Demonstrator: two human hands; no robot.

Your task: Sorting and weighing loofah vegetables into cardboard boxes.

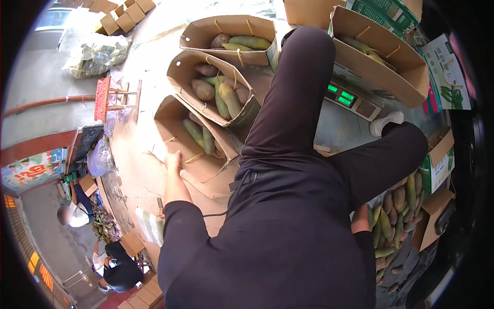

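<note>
At the lower left corner of the nearest open carton point(170, 123), the left hand point(173, 159) grips the cardboard edge with bent fingers. On the other side of the body, the right forearm point(361, 219) shows only as a short strip of bare skin; the right hand is hidden, so I cannot tell whether it holds anything.

Just beside that carton stands a second carton point(182, 72), with a third carton point(193, 28) beyond it. The dark-trousered left leg point(296, 87) stands between this row and a scale point(373, 110) with a lit green display, covering part of the scale. A white shoe point(380, 123) rests near the scale.

Long green vegetables point(208, 140) lie in the nearest carton, partly shaded by its wall. The second carton holds long green and yellowish pieces with rounded brown ones point(203, 90); the third has a similar mix. Yellow cords hang at their rims. Past the scale, a large carton point(414, 77) contains more long pieces, mostly concealed by its side.

To the right, a heap of green and brown produce point(396, 211) runs partly behind the torso. Farther off at left are a red-topped stool point(103, 99), a bulging clear bag point(98, 56) and two people, small and hard to make out, near another pile point(105, 224).
</note>
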